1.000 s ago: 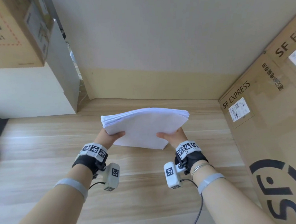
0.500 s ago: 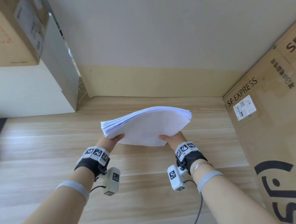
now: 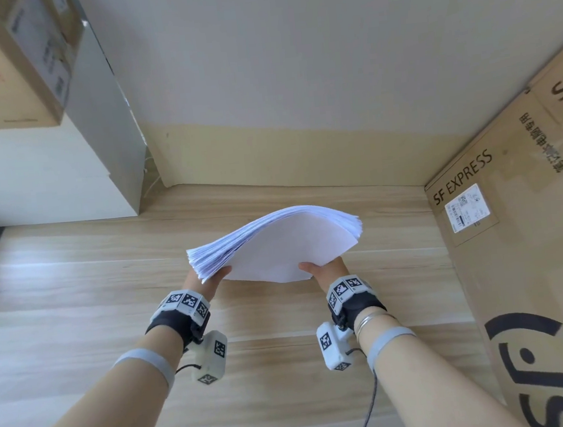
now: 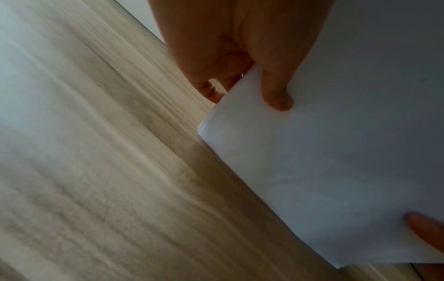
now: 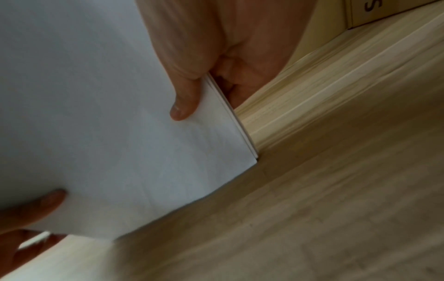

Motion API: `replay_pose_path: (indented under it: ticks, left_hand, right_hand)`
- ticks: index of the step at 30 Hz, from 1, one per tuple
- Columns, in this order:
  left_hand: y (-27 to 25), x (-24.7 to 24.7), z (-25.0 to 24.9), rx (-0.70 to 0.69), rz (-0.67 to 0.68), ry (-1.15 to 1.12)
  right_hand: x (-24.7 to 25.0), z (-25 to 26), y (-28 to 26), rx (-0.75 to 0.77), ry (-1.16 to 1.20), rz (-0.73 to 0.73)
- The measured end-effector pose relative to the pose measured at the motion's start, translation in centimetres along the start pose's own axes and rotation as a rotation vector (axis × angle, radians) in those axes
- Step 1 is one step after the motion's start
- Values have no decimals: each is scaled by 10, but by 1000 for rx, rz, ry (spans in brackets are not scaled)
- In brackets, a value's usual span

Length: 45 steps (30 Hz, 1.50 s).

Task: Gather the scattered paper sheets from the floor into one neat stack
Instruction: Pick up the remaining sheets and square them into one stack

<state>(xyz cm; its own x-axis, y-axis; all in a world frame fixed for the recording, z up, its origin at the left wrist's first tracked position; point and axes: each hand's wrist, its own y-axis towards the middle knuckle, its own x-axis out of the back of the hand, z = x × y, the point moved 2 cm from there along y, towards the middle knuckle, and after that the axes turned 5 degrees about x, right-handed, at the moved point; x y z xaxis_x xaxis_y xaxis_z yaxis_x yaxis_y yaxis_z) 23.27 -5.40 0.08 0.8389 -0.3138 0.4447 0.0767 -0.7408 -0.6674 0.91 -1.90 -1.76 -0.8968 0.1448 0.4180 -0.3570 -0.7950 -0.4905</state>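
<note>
A thick stack of white paper sheets point(image 3: 286, 243) is held in the air above the wooden floor point(image 3: 75, 302), bowed upward in the middle with its left edge fanned. My left hand point(image 3: 207, 277) grips the stack's near left corner, thumb on top. My right hand point(image 3: 323, 267) grips the near right corner the same way. In the left wrist view the paper stack point(image 4: 336, 152) fills the right side, my left hand's thumb point(image 4: 276, 95) pressed on it. In the right wrist view the paper stack point(image 5: 96, 123) fills the left, pinched under my right hand's thumb point(image 5: 185, 102). No loose sheets show on the floor.
A large SF Express cardboard box point(image 3: 516, 242) stands along the right. A white cabinet point(image 3: 46, 174) with a cardboard box point(image 3: 0, 61) on top stands at the back left. A plain wall with beige skirting point(image 3: 284, 154) closes the corner behind.
Both hands have lifted the stack higher and pushed its sides together, so it bows upward more. The head view has tilted up a little.
</note>
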Motion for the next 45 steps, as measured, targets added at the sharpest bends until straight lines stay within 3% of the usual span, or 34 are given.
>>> replay_pose_path:
  ticks: [5, 8, 16, 26, 36, 45]
  left_hand:
    - [25, -4, 16, 87, 55, 23]
    - [29, -4, 6, 7, 4, 46]
    - [40, -20, 1, 118, 235, 220]
    - [61, -48, 20, 209, 442, 97]
    - [76, -66, 8, 176, 421, 139]
    - [88, -77, -9, 135, 274, 210]
  right_hand:
    - [-1, -7, 1, -44, -30, -16]
    - [2, -4, 3, -39, -87, 23]
    - [22, -21, 13, -129, -238, 147]
    - [36, -29, 4, -255, -254, 230]
    - [38, -40, 26, -270, -226, 216]
    - [43, -41, 46, -242, -183, 165]
